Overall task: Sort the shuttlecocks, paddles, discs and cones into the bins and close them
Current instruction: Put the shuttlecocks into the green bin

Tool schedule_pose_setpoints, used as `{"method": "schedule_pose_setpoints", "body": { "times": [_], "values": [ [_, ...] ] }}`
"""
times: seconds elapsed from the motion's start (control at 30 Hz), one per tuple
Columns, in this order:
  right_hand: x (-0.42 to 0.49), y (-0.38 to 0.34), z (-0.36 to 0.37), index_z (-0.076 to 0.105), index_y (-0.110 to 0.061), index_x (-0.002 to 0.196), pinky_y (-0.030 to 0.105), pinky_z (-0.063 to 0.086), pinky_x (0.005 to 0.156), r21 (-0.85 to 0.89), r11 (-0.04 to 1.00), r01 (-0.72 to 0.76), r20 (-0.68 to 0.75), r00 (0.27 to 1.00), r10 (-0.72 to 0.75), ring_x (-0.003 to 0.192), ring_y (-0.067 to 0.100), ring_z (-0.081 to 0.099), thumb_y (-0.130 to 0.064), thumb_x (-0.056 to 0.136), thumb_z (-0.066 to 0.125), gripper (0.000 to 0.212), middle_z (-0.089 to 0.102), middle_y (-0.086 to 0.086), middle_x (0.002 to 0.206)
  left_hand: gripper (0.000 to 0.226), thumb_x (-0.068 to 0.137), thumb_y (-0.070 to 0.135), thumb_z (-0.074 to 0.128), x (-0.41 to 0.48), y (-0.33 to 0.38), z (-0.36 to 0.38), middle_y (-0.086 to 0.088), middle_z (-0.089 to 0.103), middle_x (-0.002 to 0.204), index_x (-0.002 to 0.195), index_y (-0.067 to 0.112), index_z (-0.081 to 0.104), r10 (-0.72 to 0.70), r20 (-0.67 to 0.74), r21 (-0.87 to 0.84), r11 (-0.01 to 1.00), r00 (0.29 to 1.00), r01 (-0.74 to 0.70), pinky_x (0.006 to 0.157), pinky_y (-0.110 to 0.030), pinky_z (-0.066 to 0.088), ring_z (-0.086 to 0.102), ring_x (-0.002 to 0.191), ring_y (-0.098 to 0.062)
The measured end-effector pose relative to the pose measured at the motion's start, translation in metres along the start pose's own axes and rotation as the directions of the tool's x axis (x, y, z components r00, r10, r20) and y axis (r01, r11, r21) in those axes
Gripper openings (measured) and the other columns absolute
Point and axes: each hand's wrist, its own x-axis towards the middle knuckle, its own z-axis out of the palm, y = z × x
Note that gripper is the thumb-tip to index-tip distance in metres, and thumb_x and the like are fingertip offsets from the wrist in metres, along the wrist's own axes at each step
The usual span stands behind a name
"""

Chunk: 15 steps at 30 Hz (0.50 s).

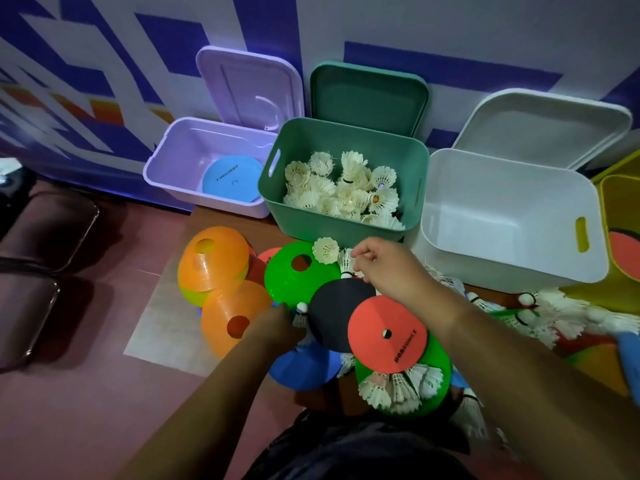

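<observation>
Three open bins stand by the wall: a purple bin [180, 181] with a blue disc [232, 178], a green bin [346, 223] full of white shuttlecocks [346, 188], and a bare white bin [502, 209]. In front lies a mixed pile: orange cones [211, 261], a green cone [294, 278] with a shuttlecock [326, 250] on it, a black paddle [336, 317], a red disc [384, 334], a blue cone [301, 368]. My right hand [388, 268] pinches a shuttlecock [346, 263] just below the green bin. My left hand [273, 327] curls round another shuttlecock [301, 315] beside the paddle.
The purple lid [249, 84], green lid [367, 95] and white lid [540, 129] lean on the wall behind their bins. A yellow bin [620, 202] at the right edge holds a red paddle [623, 258]. More shuttlecocks [554, 313] lie at the right. Dark chair seats [45, 230] stand at the left.
</observation>
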Motion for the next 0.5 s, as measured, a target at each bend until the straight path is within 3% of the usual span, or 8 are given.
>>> {"method": "schedule_pose_setpoints", "body": {
  "times": [0.07, 0.17, 0.3, 0.5],
  "values": [
    [0.000, 0.017, 0.005, 0.075, -0.028, 0.111, 0.027, 0.053, 0.078, -0.089, 0.996, -0.005, -0.022, 1.000, 0.003, 0.088, 0.013, 0.071, -0.018, 0.097, 0.060, 0.022, 0.075, -0.008, 0.104, 0.018, 0.095, 0.034, 0.066, -0.002, 0.000, 0.008, -0.008, 0.066, 0.087, 0.086, 0.019, 0.061, 0.006, 0.000, -0.034, 0.999, 1.000, -0.006, 0.061, -0.030, 0.038, 0.061, 0.077, -0.023],
    [0.003, 0.031, 0.008, 0.077, -0.019, 0.114, 0.032, 0.055, 0.089, -0.215, 0.977, 0.005, -0.068, 0.997, -0.020, 0.101, 0.020, 0.069, -0.012, 0.095, 0.058, 0.027, 0.075, 0.000, 0.113, 0.029, 0.094, 0.034, 0.067, -0.006, 0.001, 0.015, -0.002, 0.058, 0.072, 0.073, 0.024, 0.049, -0.021, -0.038, -0.095, 0.995, 0.999, 0.017, 0.053, -0.031, 0.033, 0.062, 0.068, -0.023],
    [0.011, 0.040, 0.013, 0.072, -0.019, 0.121, 0.039, 0.055, 0.089, -0.398, 0.916, 0.054, -0.064, 0.994, -0.087, 0.105, 0.028, 0.064, -0.012, 0.094, 0.060, 0.031, 0.064, 0.005, 0.118, 0.033, 0.096, 0.041, 0.062, -0.018, 0.003, 0.013, -0.003, 0.055, 0.067, 0.086, 0.011, 0.051, -0.144, -0.133, -0.268, 0.958, 0.981, 0.104, 0.047, -0.031, 0.033, 0.051, 0.054, -0.015],
    [0.018, 0.039, 0.020, 0.066, -0.027, 0.138, 0.041, 0.054, 0.090, -0.521, 0.853, 0.010, -0.049, 0.998, -0.042, 0.112, 0.033, 0.061, -0.012, 0.094, 0.059, 0.047, 0.048, 0.007, 0.132, 0.030, 0.097, 0.034, 0.064, -0.043, 0.005, -0.002, -0.010, 0.061, 0.075, 0.103, 0.008, 0.051, -0.215, -0.211, -0.459, 0.883, 0.954, 0.098, 0.046, -0.029, 0.035, 0.054, 0.058, -0.020]
  ]
}}
